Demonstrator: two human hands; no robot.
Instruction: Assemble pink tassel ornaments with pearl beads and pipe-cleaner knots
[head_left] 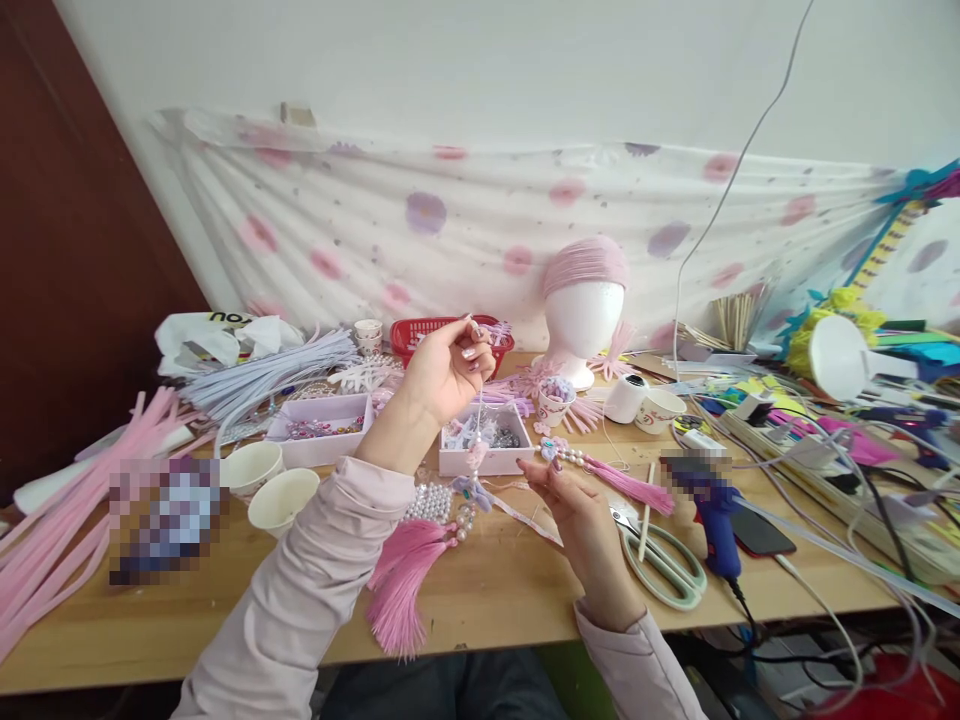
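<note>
My left hand (456, 368) is raised above the table, its fingers curled in a pinch on a thin thread. From it hangs a tassel pendant (472, 490) with a pale pink piece, a lavender flower and pearl beads; its pink tassel (409, 570) reaches down towards the table front. My right hand (574, 505) is lower, thumb and fingertips pinched together; what they hold, if anything, is too small to tell. Just beyond those fingertips lies a second tassel pendant (553, 450) with a flower, pearls and a pink tassel. A strand of pearls (429, 502) rests beside the hanging pendant.
White boxes (480, 462) of beads stand behind my hands, near a red basket (420, 330) and a foam head (585, 315). Scissors (667, 570), a blue glue gun (716, 525) and a phone (761, 530) lie right, by tangled cables. Paper cups (283, 500) and pink strips (82, 500) are left.
</note>
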